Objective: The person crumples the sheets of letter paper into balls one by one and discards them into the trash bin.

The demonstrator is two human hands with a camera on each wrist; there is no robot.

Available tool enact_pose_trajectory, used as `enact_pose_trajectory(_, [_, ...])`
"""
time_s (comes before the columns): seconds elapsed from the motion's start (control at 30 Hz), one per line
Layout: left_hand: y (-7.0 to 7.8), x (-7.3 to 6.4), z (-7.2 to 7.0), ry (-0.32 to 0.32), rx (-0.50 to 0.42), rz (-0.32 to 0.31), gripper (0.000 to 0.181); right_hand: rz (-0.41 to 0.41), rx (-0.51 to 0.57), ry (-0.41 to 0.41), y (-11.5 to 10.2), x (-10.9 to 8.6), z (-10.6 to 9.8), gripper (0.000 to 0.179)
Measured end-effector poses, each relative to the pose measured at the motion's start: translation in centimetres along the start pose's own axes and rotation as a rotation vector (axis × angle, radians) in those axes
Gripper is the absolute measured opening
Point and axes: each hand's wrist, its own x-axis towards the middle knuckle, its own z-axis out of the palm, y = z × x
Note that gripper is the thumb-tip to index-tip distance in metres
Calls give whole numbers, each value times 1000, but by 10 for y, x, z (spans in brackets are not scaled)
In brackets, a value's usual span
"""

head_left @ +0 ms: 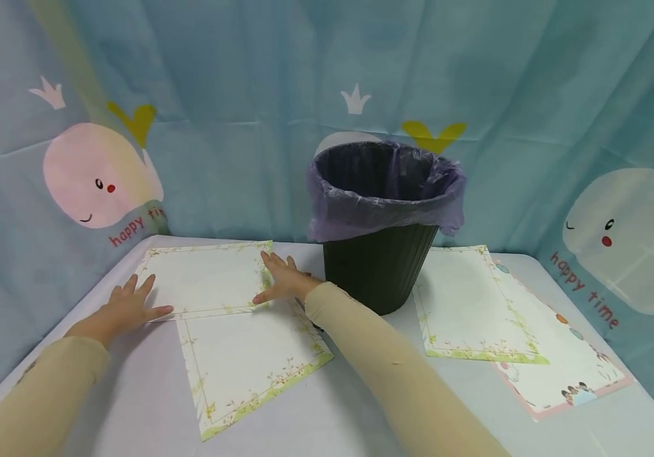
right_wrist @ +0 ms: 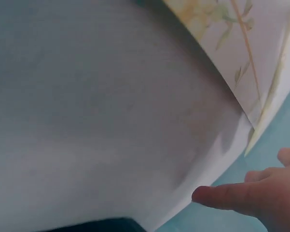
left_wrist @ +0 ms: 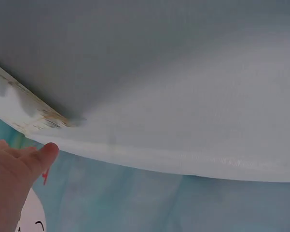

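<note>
A sheet of white paper (head_left: 209, 279) with a leafy floral border lies at the back left of the table, overlapping a second bordered sheet (head_left: 252, 362) in front of it. My left hand (head_left: 121, 312) is at the left edge of the upper sheet, fingers spread. At that sheet's right edge is my right hand (head_left: 287, 279), also with spread fingers. Whether either hand touches the paper cannot be made out. The left wrist view shows the left thumb (left_wrist: 47, 153) apart from a paper corner (left_wrist: 34, 108). In the right wrist view, a bordered paper corner (right_wrist: 241, 63) rises above the right hand (right_wrist: 255, 195).
Just right of my right hand stands a black trash bin (head_left: 375, 266) lined with a purple plastic bag (head_left: 384, 209). Beyond it lie a green-bordered sheet (head_left: 469, 304) and a pink-bordered sheet (head_left: 561, 362), overlapping. A blue printed curtain (head_left: 218, 127) hangs round the white table (head_left: 355, 406).
</note>
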Motion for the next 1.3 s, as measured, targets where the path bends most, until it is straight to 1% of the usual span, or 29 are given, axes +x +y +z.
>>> enact_pose_trajectory(0.1, [-1, 0, -2, -19, -4, 3, 107, 45, -51, -15, -1, 3, 1, 109])
enact_pose_trajectory(0.2, [-2, 2, -2, -38, -11, 22, 105, 71, -69, -33, -2, 5, 1, 107])
enact_pose_trajectory(0.33, [-4, 5, 0, -60, -17, 33, 103, 71, -129, -63, -3, 10, 3, 106])
enact_pose_trajectory(0.43, [-9, 8, 3, -73, -9, 33, 105, 80, -222, -85, -5, 14, 6, 107])
enact_pose_trajectory(0.53, [-12, 13, 7, -86, 3, 37, 109, 105, -313, -87, -7, 16, 8, 108])
enact_pose_trajectory(0.63, [-13, 16, 11, -105, 13, 39, 109, 129, -366, -93, -8, 14, 8, 106])
enact_pose_trajectory(0.7, [-12, 17, 11, -115, 11, 36, 108, 133, -367, -103, -7, 13, 7, 103])
enact_pose_trajectory(0.83, [-9, 14, 11, -132, 7, 5, 107, 123, -354, -110, -4, 13, 7, 100])
enact_pose_trajectory(0.93, [-6, 12, 12, -134, -5, -15, 111, 105, -361, -103, -5, 16, 8, 100])
enact_pose_trajectory(1.0, [-4, 11, 12, -121, -16, -1, 114, 98, -360, -97, -6, 17, 8, 101])
enact_pose_trajectory(1.03, [-3, 11, 12, -107, -26, 15, 115, 90, -361, -93, -7, 18, 9, 101])
enact_pose_trajectory(1.1, [1, 12, 14, -86, -71, 49, 115, 73, -355, -82, -9, 19, 10, 101])
enact_pose_trajectory(1.17, [8, 13, 16, -79, -116, 82, 114, 73, -321, -75, -10, 20, 12, 102])
enact_pose_trajectory(1.23, [19, 15, 17, -103, -190, 97, 113, 64, -281, -66, -11, 21, 13, 103])
enact_pose_trajectory(1.3, [33, 18, 16, -146, -284, 112, 112, 59, -241, -50, -11, 20, 13, 105])
